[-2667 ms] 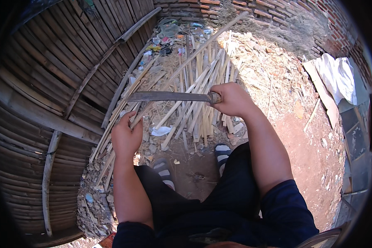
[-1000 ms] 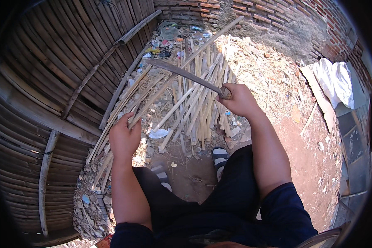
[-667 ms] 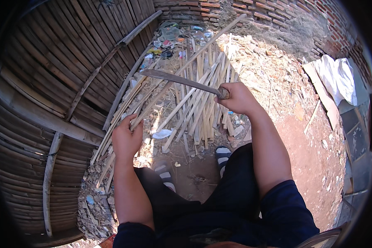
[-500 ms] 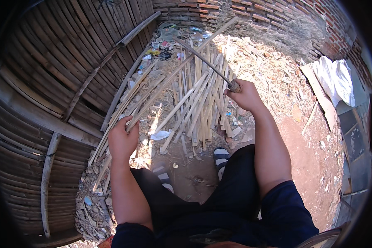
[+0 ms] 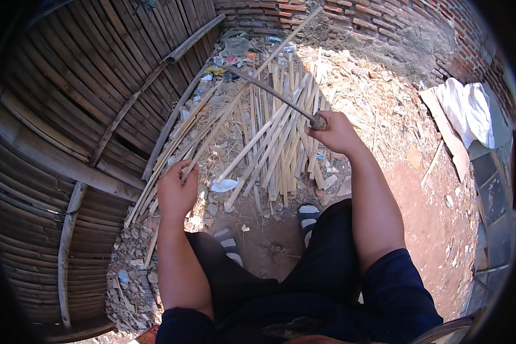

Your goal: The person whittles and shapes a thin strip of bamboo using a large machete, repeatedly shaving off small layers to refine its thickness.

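My left hand (image 5: pixel 178 189) is closed on the near end of a long bamboo strip (image 5: pixel 286 44). The strip slants up and away to the right, its far end in front of the brick wall. In my right hand (image 5: pixel 339 133) is the stubby handle of a long knife (image 5: pixel 274 93) with a narrow dark blade. That blade points to the far left and crosses the strip in the picture; whether they touch I cannot tell. Below them many pale bamboo strips (image 5: pixel 275 149) lie in a loose heap on the ground, beyond my sandalled feet.
A dark slatted bamboo wall (image 5: pixel 46 120) stands close on the left, with more strips (image 5: pixel 175 143) lying along its foot. At the back is a brick wall (image 5: pixel 361 23). Rubble and litter cover the ground. A white sack (image 5: pixel 467 112) lies at the right beside a flat brown board (image 5: pixel 446 129).
My left hand has shifted slightly right, and the strip's far end has moved up and left. My right hand and the knife have moved a little left.
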The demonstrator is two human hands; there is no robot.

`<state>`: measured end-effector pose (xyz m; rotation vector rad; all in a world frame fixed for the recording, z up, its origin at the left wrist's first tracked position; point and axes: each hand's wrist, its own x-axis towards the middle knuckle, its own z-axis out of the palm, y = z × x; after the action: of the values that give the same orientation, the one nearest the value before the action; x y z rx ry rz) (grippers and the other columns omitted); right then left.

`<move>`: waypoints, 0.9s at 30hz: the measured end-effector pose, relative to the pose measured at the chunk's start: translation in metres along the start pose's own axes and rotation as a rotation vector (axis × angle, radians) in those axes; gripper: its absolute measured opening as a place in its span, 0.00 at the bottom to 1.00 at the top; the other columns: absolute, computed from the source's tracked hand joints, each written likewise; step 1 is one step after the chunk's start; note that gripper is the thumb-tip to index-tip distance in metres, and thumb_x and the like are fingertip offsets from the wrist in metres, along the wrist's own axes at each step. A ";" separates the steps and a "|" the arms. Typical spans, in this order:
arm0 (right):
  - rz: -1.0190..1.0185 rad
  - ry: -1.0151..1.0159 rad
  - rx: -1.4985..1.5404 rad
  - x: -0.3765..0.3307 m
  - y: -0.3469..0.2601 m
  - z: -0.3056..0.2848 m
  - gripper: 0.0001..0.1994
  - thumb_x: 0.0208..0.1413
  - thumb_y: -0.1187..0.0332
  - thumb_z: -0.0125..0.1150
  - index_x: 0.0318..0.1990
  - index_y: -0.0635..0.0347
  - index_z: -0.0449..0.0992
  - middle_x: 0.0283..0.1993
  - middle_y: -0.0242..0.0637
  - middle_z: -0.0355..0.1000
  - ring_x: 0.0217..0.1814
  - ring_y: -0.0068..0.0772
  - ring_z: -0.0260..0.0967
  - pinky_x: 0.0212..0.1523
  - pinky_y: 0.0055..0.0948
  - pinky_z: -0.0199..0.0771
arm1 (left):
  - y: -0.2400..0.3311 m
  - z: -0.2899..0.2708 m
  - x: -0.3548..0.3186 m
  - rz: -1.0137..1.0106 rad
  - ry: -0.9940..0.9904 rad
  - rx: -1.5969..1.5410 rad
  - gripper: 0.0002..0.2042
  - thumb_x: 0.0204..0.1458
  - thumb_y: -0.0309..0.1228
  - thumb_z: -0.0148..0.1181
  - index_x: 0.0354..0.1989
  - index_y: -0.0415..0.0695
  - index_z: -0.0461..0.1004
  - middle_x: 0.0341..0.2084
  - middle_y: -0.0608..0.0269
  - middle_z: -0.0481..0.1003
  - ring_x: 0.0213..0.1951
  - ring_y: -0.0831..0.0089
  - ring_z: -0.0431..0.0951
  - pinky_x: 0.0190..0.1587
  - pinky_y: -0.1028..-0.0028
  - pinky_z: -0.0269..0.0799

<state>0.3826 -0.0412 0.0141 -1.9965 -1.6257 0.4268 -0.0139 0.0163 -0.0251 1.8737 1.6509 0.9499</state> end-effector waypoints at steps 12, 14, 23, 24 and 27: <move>-0.355 -0.104 -0.233 -0.018 -0.034 0.025 0.13 0.52 0.59 0.75 0.35 0.58 0.81 0.31 0.49 0.78 0.37 0.57 0.78 0.38 0.48 0.75 | 0.015 0.002 -0.005 0.046 -0.028 0.136 0.19 0.57 0.42 0.70 0.48 0.41 0.84 0.20 0.56 0.75 0.21 0.67 0.73 0.29 0.66 0.70; -0.390 -0.084 -0.285 -0.018 -0.040 0.025 0.14 0.52 0.58 0.76 0.36 0.58 0.81 0.30 0.49 0.77 0.35 0.58 0.77 0.38 0.48 0.75 | 0.019 -0.008 -0.004 0.026 -0.064 0.314 0.18 0.56 0.42 0.70 0.48 0.41 0.84 0.20 0.57 0.75 0.21 0.68 0.73 0.28 0.67 0.69; 0.116 0.173 -0.016 -0.001 0.010 -0.006 0.19 0.55 0.53 0.73 0.43 0.60 0.83 0.35 0.52 0.80 0.40 0.55 0.80 0.44 0.48 0.78 | 0.002 -0.007 0.000 0.018 0.009 0.048 0.18 0.56 0.41 0.70 0.49 0.41 0.84 0.19 0.55 0.74 0.20 0.69 0.71 0.27 0.67 0.68; 0.088 0.150 -0.056 -0.004 0.010 -0.005 0.19 0.54 0.53 0.73 0.43 0.59 0.83 0.36 0.52 0.81 0.42 0.56 0.80 0.45 0.49 0.78 | 0.002 -0.005 0.001 0.047 0.008 0.054 0.18 0.56 0.42 0.70 0.49 0.41 0.84 0.19 0.55 0.75 0.20 0.69 0.72 0.28 0.67 0.68; -0.120 0.011 -0.181 -0.012 -0.021 0.001 0.17 0.53 0.55 0.74 0.43 0.57 0.83 0.36 0.50 0.81 0.43 0.56 0.80 0.45 0.50 0.78 | 0.001 -0.005 -0.002 0.084 0.012 0.051 0.19 0.56 0.42 0.70 0.48 0.41 0.84 0.19 0.55 0.75 0.20 0.68 0.74 0.28 0.66 0.68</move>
<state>0.3626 -0.0499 0.0238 -2.0114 -1.8223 0.2308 -0.0170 0.0135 -0.0215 1.9882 1.6291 0.9630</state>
